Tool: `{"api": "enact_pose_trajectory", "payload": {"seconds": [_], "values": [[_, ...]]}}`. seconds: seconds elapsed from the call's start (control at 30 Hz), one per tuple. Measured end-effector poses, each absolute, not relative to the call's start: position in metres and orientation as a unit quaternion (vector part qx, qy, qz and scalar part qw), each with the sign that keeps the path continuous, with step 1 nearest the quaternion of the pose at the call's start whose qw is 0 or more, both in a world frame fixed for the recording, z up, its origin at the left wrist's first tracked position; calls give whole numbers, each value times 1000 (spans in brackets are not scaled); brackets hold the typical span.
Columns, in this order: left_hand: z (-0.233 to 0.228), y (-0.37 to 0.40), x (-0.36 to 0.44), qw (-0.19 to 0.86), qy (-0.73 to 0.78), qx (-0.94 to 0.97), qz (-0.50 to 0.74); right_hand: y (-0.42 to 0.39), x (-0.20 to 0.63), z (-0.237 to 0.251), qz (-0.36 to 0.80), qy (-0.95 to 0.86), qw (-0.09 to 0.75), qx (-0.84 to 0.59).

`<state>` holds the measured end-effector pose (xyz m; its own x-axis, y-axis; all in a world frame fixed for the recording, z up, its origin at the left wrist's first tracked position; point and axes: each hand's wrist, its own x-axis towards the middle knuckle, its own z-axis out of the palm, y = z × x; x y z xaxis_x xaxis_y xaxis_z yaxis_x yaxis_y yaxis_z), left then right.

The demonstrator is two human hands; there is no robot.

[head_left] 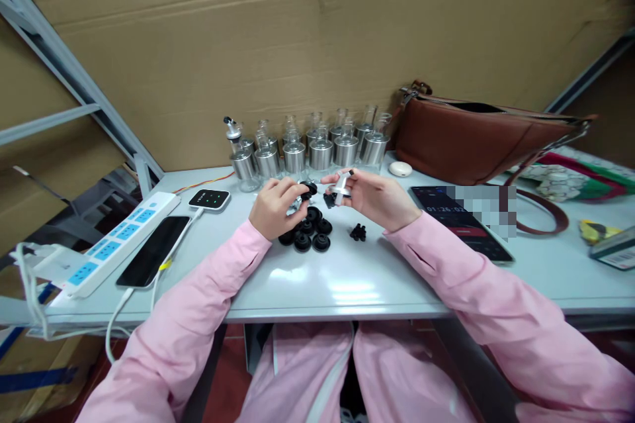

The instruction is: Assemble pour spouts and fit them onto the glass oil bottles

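My left hand (278,208) pinches a round black stopper (308,190) between thumb and fingers. In my right hand (380,196) is a silver pourer spout (342,190) with a black tip, held close to the stopper but apart from it. Below my left hand lies a cluster of black ribbed stoppers (303,240) on the table. Several small black pieces (358,232) lie beneath my right hand. Behind both hands stand rows of glass bottles (321,153) with metal sleeves; the front left one carries a fitted pourer (232,130).
A power strip (122,241), a dark phone (153,251) and a small black-screened device (209,200) lie at left. At right are a brown bag (461,138), a lit phone (464,224), a white round case (400,169) and a yellow item (598,232). Cardboard (248,59) walls the back.
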<state>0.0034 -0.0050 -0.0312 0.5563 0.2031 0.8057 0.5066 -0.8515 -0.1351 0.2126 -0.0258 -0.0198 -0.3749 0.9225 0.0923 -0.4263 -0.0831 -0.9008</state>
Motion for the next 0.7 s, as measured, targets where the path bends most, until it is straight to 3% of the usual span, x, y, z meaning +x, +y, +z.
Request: {"api": "enact_pose_trajectory", "payload": {"seconds": [0.27,0.7], "values": [[-38,-2,5,196,-190,-877,-396,-29,208,-22,712,-485,450,-236],[-35,-5,5,150,-218,-866,-424,-31,208,-19,688,-491,479,-237]]}}
